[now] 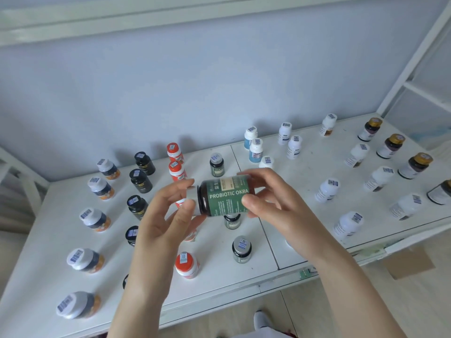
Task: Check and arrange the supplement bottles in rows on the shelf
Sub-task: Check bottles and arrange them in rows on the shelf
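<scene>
Both hands, left (168, 215) and right (273, 203), gripping green bottle (225, 196) sideways, checking label; next standing it in the green row (241, 248).

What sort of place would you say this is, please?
Probably a stockroom or supplement-sorting area: a white metal shelf carries barcoded bottles in rows, both hands hold a Probiotic Okra bottle for checking, and a cardboard box sits below.

Bottles (242, 248) stand in rows front to back on the shelf (305, 172).
</scene>
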